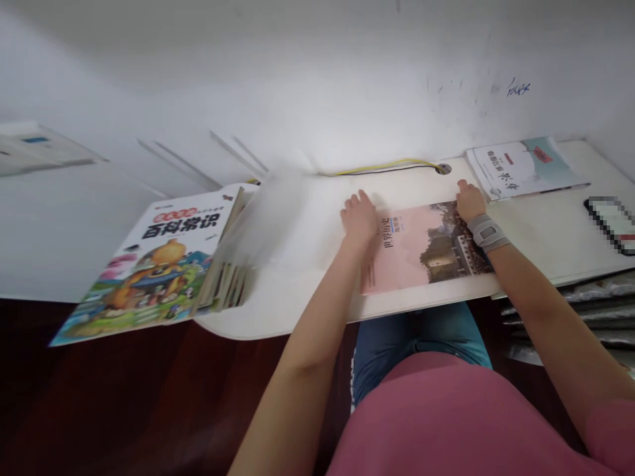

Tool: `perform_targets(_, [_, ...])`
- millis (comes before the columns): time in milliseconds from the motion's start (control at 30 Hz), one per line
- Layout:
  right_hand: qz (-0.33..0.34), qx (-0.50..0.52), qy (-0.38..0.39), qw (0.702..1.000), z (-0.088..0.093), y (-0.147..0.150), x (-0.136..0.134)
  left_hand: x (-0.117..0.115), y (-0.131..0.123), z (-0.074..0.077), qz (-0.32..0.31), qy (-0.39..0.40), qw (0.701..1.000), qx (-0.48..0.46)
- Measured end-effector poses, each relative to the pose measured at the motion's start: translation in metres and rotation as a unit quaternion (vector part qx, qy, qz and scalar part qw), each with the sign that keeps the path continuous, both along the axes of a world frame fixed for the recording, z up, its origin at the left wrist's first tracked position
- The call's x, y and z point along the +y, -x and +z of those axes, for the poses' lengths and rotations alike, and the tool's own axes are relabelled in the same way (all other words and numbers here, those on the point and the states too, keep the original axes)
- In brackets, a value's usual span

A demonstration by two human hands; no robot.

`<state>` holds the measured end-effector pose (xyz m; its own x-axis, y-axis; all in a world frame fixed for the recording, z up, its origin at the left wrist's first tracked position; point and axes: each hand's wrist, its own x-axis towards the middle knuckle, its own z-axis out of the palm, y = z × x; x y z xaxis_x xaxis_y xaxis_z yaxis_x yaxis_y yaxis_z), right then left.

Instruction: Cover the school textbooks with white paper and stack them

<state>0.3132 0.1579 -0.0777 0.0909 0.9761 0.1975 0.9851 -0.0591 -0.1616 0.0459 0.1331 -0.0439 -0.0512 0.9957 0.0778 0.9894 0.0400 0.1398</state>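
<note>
pink bk (421, 248) btwn lh fingers (364, 201) & rh fingers (463, 186), prob touching both.

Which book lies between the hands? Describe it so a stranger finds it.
On the white desk, find the left hand and right hand. Between them lies the book. Only this one is mainly pink, with a darker picture at the right end.

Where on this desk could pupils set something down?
Bare desk lies between the wristband, white book and dark device; also along the front between book stack and left forearm. The stack crowds left, the pink book centre.
</note>
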Motion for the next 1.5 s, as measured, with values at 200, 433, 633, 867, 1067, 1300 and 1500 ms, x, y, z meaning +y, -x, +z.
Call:
perform_targets(200, [0.004,-0.002,0.001,1.0,0.002,0.001,0.0,-0.03,-0.069,-0.011,-0.117,0.024,0.993,0.001])
perform_targets(433, [-0.006,0.037,0.001,0.999,0.004,-0.011,0.006,-0.029,-0.075,-0.04,-0.11,0.017,0.994,-0.006])
perform_targets(633, [0.043,-0.008,-0.026,0.999,0.028,0.023,-0.007,-0.03,-0.075,-0.041,-0.111,0.016,0.993,-0.018])
perform_targets(867, [0.269,0.011,0.045,0.962,0.006,0.107,-0.034,-0.015,-0.06,-0.041,-0.158,0.046,0.986,-0.021])
perform_targets(1067, [0.183,-0.042,0.037,0.981,-0.005,0.033,-0.027,-0.01,-0.046,-0.036,-0.163,0.021,0.986,-0.041])
perform_targets(1300, [0.149,-0.055,0.06,0.985,0.015,0.058,-0.02,-0.018,-0.06,-0.019,-0.129,0.031,0.991,-0.029])
perform_targets(1500, [0.266,0.032,0.048,0.962,0.005,0.104,-0.025,-0.017,-0.054,-0.031,-0.185,0.057,0.981,-0.01])
